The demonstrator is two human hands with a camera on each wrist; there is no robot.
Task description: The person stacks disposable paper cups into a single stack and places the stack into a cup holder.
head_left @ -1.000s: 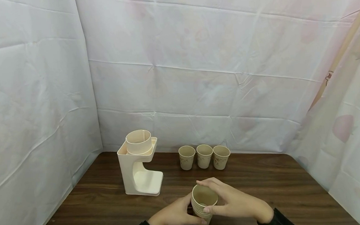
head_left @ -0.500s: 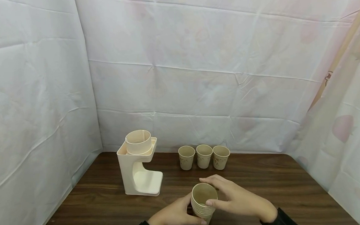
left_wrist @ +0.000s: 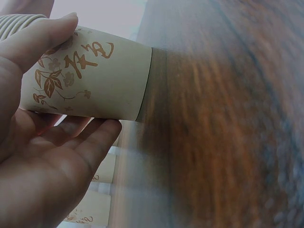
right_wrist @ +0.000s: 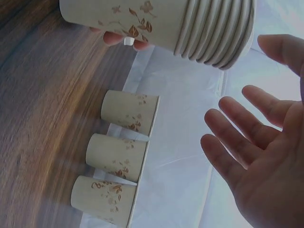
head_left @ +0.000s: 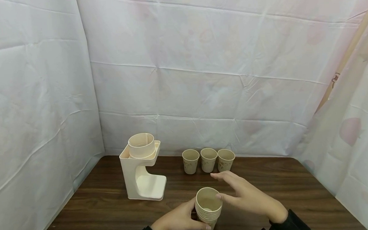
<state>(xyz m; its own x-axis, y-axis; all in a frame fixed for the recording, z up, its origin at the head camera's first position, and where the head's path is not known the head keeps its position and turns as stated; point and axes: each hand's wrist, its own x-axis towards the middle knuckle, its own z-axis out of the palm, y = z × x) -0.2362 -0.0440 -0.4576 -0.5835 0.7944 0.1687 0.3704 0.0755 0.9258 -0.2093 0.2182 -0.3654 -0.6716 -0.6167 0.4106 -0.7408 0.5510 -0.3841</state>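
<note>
A stack of nested paper cups [head_left: 208,212], beige with brown leaf print and lettering, stands upright near the front of the table. My left hand [head_left: 181,218] grips it low around the side; in the left wrist view, thumb and fingers wrap the printed cup wall [left_wrist: 102,76]. Beside the stack's rim, my right hand [head_left: 249,199] is spread with fingers extended and holds nothing. The right wrist view shows a gap between those fingers [right_wrist: 237,133] and the stacked rims [right_wrist: 218,33]. Farther back, three single cups [head_left: 209,160] stand upright in a row.
A cream cup dispenser stand [head_left: 130,174] with a round tube [head_left: 141,145] on top is at the left of the wooden table [head_left: 92,212]. White curtains [head_left: 200,75] hang behind and along both sides.
My right hand has let go of the stack's rim and moved up and to the right, its fingers spreading. The left hand and the stack have stayed in place.
</note>
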